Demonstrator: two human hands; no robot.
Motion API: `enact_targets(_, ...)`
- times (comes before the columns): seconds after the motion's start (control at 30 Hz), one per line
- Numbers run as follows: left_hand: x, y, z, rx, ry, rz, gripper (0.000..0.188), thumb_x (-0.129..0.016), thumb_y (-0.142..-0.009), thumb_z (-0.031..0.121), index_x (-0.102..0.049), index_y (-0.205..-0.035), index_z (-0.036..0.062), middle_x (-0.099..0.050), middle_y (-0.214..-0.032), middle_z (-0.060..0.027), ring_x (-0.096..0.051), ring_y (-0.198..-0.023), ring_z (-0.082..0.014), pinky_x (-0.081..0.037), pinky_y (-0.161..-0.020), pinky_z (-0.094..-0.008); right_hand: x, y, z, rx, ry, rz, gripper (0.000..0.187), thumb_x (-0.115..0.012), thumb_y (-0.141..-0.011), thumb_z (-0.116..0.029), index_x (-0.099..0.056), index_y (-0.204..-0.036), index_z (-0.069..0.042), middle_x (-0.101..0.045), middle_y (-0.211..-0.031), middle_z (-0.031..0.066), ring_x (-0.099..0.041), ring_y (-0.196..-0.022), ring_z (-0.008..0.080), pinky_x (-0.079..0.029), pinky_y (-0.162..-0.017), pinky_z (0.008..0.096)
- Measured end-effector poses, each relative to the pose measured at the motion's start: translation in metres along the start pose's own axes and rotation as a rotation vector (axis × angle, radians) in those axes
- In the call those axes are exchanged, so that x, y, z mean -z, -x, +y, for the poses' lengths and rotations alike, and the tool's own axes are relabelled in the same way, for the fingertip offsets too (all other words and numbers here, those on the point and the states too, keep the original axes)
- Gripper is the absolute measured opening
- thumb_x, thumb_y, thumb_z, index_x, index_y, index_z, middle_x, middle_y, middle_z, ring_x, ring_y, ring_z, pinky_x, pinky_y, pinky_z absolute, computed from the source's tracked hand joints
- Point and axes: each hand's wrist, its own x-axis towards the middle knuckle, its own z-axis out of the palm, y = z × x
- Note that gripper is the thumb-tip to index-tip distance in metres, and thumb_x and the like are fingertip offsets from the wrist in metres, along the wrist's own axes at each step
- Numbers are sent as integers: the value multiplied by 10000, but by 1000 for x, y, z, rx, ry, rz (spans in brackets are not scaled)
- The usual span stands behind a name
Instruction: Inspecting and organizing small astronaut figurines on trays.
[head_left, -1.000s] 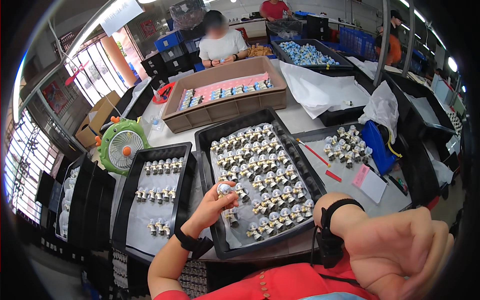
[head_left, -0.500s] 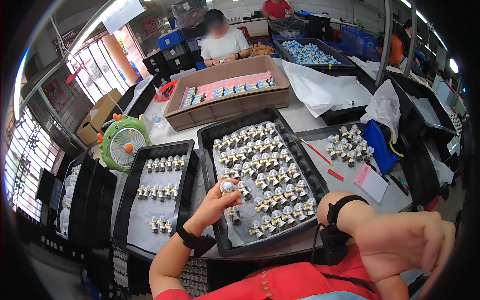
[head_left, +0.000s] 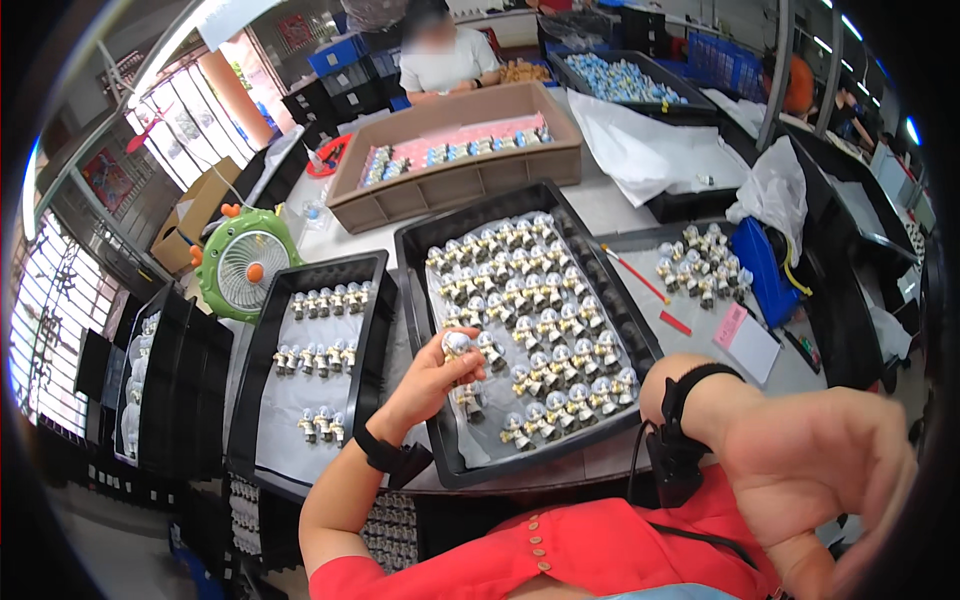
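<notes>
My left hand (head_left: 428, 378) is closed on a small figurine (head_left: 456, 346) with a pale head, over the left side of a large black tray (head_left: 447, 470). Rows of similar white, gold and dark figurines (head_left: 548, 356) lie on white lining in that tray. One figurine (head_left: 468, 400) lies just below my left fingers. My right hand (head_left: 815, 465) is raised close to the camera at lower right, away from the trays. Its fingers bend toward the dark rim of the picture; their tips are blurred and partly hidden, and no object shows in it.
A smaller black tray (head_left: 381, 300) with figurine rows stands left, beside a green fan (head_left: 245, 262). Behind is a brown crate (head_left: 460, 180). Loose figurines (head_left: 704, 265), a red-handled tool (head_left: 637, 275), a notepad (head_left: 747, 345) and a blue pouch (head_left: 762, 270) lie right. A person (head_left: 445, 60) sits opposite.
The view has tilted slightly, so the trays and crate sit higher in the picture. My left hand still grips the figurine in about the same place over the tray. My right hand has shifted slightly.
</notes>
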Motion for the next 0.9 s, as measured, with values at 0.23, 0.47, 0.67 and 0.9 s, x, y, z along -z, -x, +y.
enact_targets(0.23, 1, -1, -3, 21, 5, -21, 389, -602, -905, 158, -429, -1241, 66, -592, -939, -30, -595, -843, -120, -472, -762, -261, -20, 1, -13, -119, 111, 259, 159, -665, -781, -52, -543, -878, -85, -633, -679, -33, -614, -613, 60, -430, -685, 225)
enact_targets(0.47, 3, -1, -1, 47, 4, -35, 370, -600, -907, 164, -443, -1230, 69, -590, -955, -36, -605, -864, -130, -480, -766, -259, -11, 8, -9, -166, 109, 265, 84, -624, -819, -76, -549, -856, -86, -632, -644, -16, -615, -570, 87, -423, -650, 223)
enact_targets(0.67, 4, -1, -1, 42, 34, -59, 366, -593, -911, 155, -441, -1231, 65, -594, -971, -43, -607, -874, -142, -482, -787, -272, -12, 10, 7, -303, 124, 198, 87, -635, -831, -97, -553, -861, -90, -635, -660, -4, -617, -567, 87, -414, -606, 229)
enact_targets(0.9, 4, -1, 0, 29, -29, -55, 361, -599, -905, 156, -446, -1221, 69, -597, -961, -34, -602, -873, -131, -480, -780, -264, 0, 29, 33, -785, 447, -91, 100, -577, -818, 24, -571, -857, -67, -632, -747, 65, -611, -624, 202, -443, -567, 279)
